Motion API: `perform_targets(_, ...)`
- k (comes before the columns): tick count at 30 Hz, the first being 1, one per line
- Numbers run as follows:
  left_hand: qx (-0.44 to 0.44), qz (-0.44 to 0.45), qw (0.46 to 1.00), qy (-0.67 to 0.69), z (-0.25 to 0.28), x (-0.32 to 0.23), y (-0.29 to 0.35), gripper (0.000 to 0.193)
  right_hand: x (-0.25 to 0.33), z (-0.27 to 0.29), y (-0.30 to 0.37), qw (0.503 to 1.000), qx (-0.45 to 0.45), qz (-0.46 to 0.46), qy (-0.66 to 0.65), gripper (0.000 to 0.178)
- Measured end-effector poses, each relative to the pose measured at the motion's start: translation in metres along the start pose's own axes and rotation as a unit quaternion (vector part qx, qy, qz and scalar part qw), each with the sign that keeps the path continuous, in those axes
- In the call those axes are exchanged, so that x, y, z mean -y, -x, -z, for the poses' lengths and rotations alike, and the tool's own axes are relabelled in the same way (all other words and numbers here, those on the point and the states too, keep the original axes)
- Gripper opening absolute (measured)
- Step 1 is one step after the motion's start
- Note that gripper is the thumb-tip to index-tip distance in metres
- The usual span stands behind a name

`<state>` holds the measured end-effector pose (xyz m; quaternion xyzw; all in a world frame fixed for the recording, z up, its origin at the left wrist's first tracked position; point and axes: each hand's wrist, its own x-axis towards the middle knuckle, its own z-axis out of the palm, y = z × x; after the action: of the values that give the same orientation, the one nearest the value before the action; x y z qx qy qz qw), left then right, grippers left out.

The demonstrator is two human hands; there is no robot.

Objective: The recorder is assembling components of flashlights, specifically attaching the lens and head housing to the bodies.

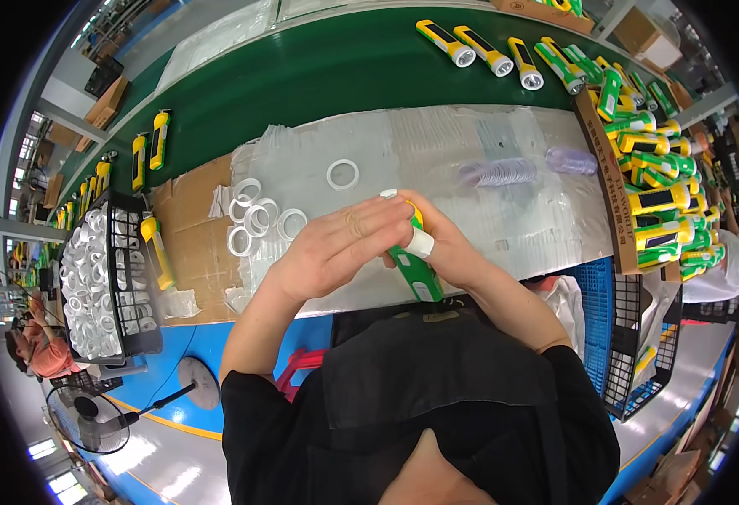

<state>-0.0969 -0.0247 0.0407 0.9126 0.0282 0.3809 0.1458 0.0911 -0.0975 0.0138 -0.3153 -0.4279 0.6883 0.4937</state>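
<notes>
A green and yellow flashlight (417,278) is held between my two hands in front of my apron, its green handle slanting down toward me. My left hand (336,248) lies across its head end, the fingers pressed together and hiding most of that end. On the other side my right hand (449,248) closes around the body, with a white wrap on a digit. Just beyond my hands lies a single white ring (342,174). Several more white rings (257,219) are grouped left of my left hand, some overlapping.
Clear discs (500,172) lie in a fanned row at the right. A carton (609,185) piled with flashlights borders the work surface. At left stands a black crate (125,278) full of white rings, near a yellow flashlight (157,251). More flashlights (489,52) lie on the green belt (302,80).
</notes>
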Motion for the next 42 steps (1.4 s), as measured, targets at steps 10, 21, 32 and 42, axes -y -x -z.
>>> perform_targets(10, 0.048, -0.014, 0.999, 0.017, 0.007, 0.003, -0.003, 0.046, -0.001, -0.003, 0.005, 0.998, 0.011, -0.039, -0.054, 0.039)
perform_targets(21, 0.002, 0.042, 0.995, 0.093, 0.000, -0.007, 0.004, 0.046, -0.005, -0.003, 0.010, 1.000, 0.014, 0.015, -0.012, 0.052)
perform_targets(32, -0.037, 0.094, 0.978, 0.185, -0.035, -0.002, 0.007, 0.029, -0.015, -0.003, 0.025, 1.000, 0.017, -0.015, 0.014, 0.050)
perform_targets(42, -0.042, 0.100, 0.993, 0.047, -0.037, -0.017, -0.004, 0.057, -0.027, -0.004, 0.021, 0.990, 0.001, 0.119, 0.078, 0.055)
